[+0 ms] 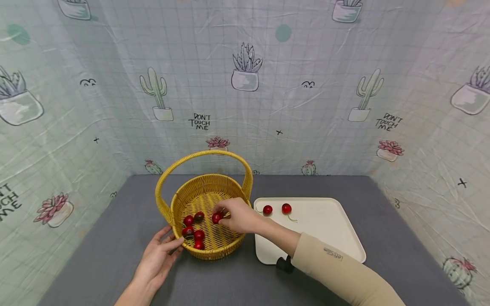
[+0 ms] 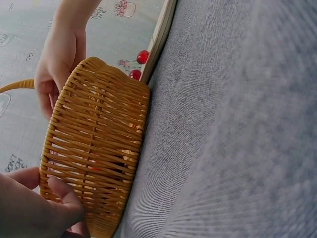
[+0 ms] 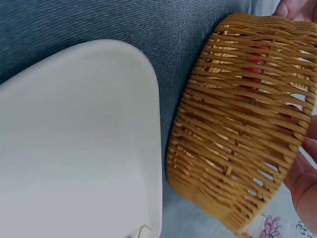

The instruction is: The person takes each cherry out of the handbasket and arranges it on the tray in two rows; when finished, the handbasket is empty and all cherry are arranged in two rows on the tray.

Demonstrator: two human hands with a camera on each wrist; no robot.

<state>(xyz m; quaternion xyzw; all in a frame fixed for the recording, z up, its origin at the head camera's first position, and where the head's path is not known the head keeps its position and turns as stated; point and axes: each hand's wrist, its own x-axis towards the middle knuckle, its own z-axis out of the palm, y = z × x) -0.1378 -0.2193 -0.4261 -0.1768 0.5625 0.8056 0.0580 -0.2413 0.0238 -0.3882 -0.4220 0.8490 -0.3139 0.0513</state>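
A yellow wicker basket (image 1: 214, 253) with a tall arched handle stands on the table, and several dark red cherries (image 1: 199, 235) lie in its left part. My right hand (image 1: 240, 216) reaches over the basket's right rim and pinches a cherry (image 1: 217, 218) between thumb and fingers, inside the basket. In the right wrist view the basket wall hides that cherry. At the basket's left side, my left hand (image 1: 158, 258) grips the rim, its thumb (image 2: 63, 191) against the woven wall. Two cherries with green stems, one on the left (image 1: 267, 210) and one on the right (image 1: 286, 208), lie on a white tray (image 1: 325, 229).
The tray sits close to the basket's right side, under my right forearm. A small black object (image 1: 285, 264) shows beneath that forearm at the tray's front edge. Behind the grey table (image 1: 306, 187) hangs a cactus-print cloth (image 1: 275, 106), which also covers both sides.
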